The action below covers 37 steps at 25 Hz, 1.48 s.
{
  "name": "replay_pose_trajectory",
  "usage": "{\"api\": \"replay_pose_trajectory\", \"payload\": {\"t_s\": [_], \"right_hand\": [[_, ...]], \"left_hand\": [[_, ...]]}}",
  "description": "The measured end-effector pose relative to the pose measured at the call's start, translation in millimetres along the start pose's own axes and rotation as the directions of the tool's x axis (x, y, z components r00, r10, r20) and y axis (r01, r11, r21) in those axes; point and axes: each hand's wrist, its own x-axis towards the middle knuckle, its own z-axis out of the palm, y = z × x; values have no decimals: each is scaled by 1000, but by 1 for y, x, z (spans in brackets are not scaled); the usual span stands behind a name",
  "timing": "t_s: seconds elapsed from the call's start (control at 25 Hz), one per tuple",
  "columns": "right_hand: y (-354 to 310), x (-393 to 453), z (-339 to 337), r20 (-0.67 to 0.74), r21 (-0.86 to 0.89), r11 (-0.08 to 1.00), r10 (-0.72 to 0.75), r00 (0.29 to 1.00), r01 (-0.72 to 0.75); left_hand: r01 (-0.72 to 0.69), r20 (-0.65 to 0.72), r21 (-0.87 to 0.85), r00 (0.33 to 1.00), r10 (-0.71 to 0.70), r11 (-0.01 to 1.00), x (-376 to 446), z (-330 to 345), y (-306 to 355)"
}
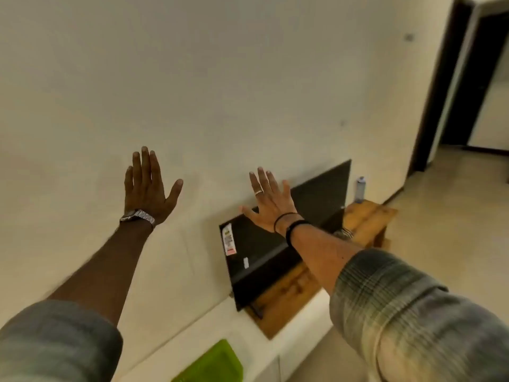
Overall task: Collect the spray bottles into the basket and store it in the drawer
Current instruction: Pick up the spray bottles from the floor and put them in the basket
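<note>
reaching, both hands empty | left hand (pixel 148 188) | right hand (pixel 268 204) | sticker (pixel 229 239) unreadable

The green basket (pixel 210 363) is cut off by the bottom edge. The small bottle (pixel 360 189) is too blurred to identify. The right forearm (pixel 327 257) hides part of the wooden surface (pixel 369 216).

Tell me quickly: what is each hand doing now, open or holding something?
Left hand: open, fingers spread, holding nothing.
Right hand: open, fingers spread, holding nothing.
</note>
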Motion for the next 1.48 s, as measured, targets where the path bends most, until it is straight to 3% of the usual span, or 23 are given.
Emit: {"api": "replay_pose_trajectory", "payload": {"t_s": [0.16, 0.28, 0.44, 0.68, 0.76, 0.92, 1.12, 1.28, 1.48], "right_hand": [[87, -86, 37, 75, -80, 973, 221, 972, -215], [160, -169, 62, 120, -95, 916, 398, 909, -389], [247, -264, 72, 172, -139, 800, 599, 782, -583], [378, -399, 112, 212, -195, 574, 816, 537, -795], [412, -437, 135, 249, -202, 514, 850, 463, -834], [483, -527, 209, 347, -247, 367, 898, 272, -897], [521, -626, 307, 459, -331, 255, 884, 81, -909], [521, -690, 388, 524, -349, 179, 851, -33, -920], [508, -750, 494, 595, -328, 117, 796, -109, -937]], "left_hand": [[-82, 257, -118, 960, 110, 990, -29, 74, 94], [-185, 347, -232, 901, 259, 955, -58, 130, 182], [-301, 446, -339, 783, 434, 891, -87, 175, 314], [-430, 501, -512, 554, 665, 744, -154, 247, 536], [-442, 503, -562, 488, 713, 699, -184, 271, 589], [-482, 540, -630, 292, 790, 609, -265, 341, 692], [-506, 570, -678, 95, 816, 533, -378, 423, 760], [-517, 578, -703, -15, 816, 488, -470, 477, 784], [-487, 569, -755, -156, 807, 439, -583, 546, 791]]}}
